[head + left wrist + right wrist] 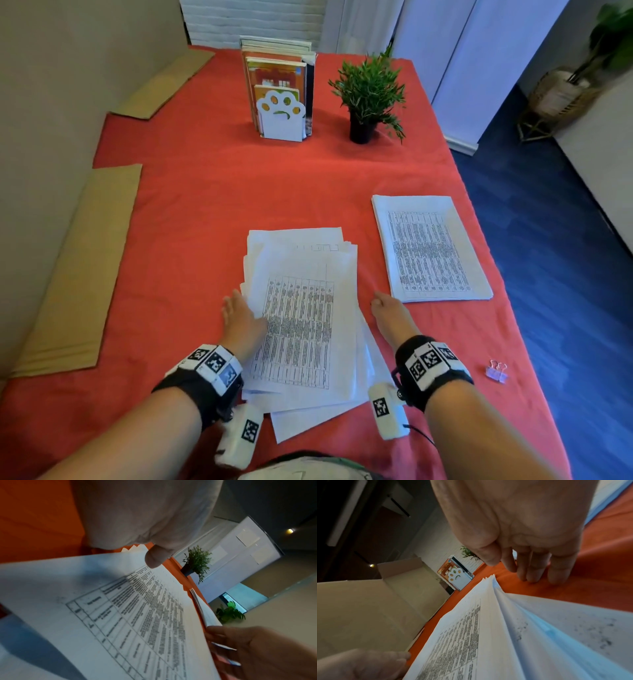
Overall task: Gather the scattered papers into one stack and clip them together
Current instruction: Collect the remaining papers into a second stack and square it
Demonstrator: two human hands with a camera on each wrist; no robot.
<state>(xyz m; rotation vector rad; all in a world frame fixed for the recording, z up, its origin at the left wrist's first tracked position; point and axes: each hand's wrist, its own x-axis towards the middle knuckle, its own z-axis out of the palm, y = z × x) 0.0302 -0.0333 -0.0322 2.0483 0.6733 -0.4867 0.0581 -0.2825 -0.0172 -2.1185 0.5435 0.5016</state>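
**Q:** Where are the hands, and what are they doing?

**A:** The left hand (pixel 239 322) lies at the left edge of the loose pile of papers (pixel 301 318). Its fingers are straight, and the thumb rests on the top sheet, as the left wrist view shows. The right hand (pixel 388 313) is at the pile's right edge, fingers extended down to the red tablecloth (pixel 205 192) just beside the sheets, thumb apart from them. Neither hand grips anything; both flank the pile with flat, relaxed fingers.

**Q:** How far along does the task look?

**A:** Partly done, I judge. The sheets already overlap in one heap in front of the person, but the edges are fanned and skewed, with corners sticking out at the near end and far end. A second, neat stack (pixel 430 248) lies well apart to the right; whether it must join the heap I cannot tell. The pink binder clip (pixel 497 371) sits untouched on the cloth, near the table's right edge, beyond the right wrist. Squaring the edges and clipping are left.

**Q:** Which way does the pile run?

**A:** Its long axis points away from the person, toward the bookend with books (pixel 281 102) and the potted plant (pixel 366 99) at the far end. The sheets are twisted slightly against one another. The printed table faces up.
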